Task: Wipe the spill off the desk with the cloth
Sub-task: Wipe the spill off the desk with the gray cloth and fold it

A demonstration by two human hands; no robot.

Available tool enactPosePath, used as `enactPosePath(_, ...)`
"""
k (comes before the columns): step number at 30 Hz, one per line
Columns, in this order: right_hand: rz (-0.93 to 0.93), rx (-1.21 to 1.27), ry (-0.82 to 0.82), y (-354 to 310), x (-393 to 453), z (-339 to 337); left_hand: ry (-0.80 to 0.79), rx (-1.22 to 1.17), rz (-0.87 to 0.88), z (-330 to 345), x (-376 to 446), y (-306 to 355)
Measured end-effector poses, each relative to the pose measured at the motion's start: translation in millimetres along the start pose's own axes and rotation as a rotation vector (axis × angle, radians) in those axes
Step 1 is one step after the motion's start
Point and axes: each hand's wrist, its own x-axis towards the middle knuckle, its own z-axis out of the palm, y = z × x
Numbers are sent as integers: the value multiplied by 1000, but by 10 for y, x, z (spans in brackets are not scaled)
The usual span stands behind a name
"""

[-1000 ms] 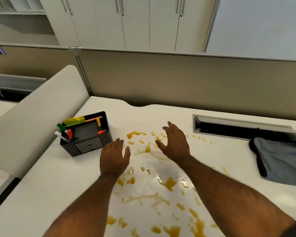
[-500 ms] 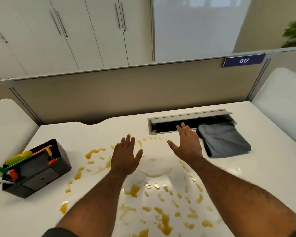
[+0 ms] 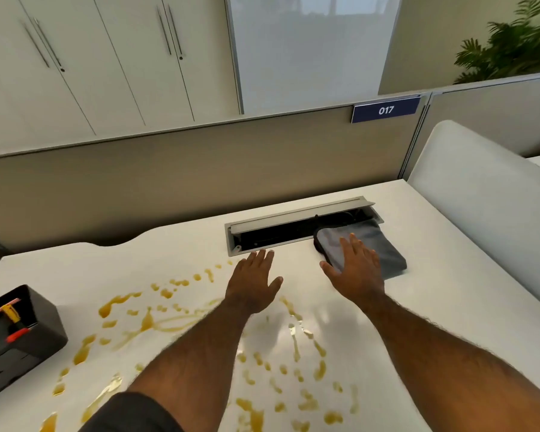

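An amber spill (image 3: 144,322) lies in drops and streaks across the white desk (image 3: 449,307), from the centre down to the near edge. A folded grey cloth (image 3: 384,247) rests at the back right, beside the cable tray. My right hand (image 3: 354,271) is flat with fingers spread over the cloth's left part; I cannot tell whether it touches. My left hand (image 3: 253,283) hovers open above the desk, left of the cloth, its fingertips near the tray's front edge.
A recessed cable tray (image 3: 293,226) with a raised lid runs along the back. A black organiser (image 3: 19,335) with pens stands at the left edge. A beige partition (image 3: 169,182) closes the back and a white divider (image 3: 487,201) the right side.
The view has swung to the right. Both hands have travelled right and forward: my right hand has gone from beside the cloth to over it, and the left has followed towards the tray.
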Motion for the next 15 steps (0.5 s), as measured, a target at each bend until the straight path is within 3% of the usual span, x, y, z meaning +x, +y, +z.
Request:
enactPosePath(11,122,-19,-87,585,314,135,-49,-68,38,295,610,582)
enactPosePath(15,158,-40,-121,739,437,207,-116,-226,-9,434,802,802)
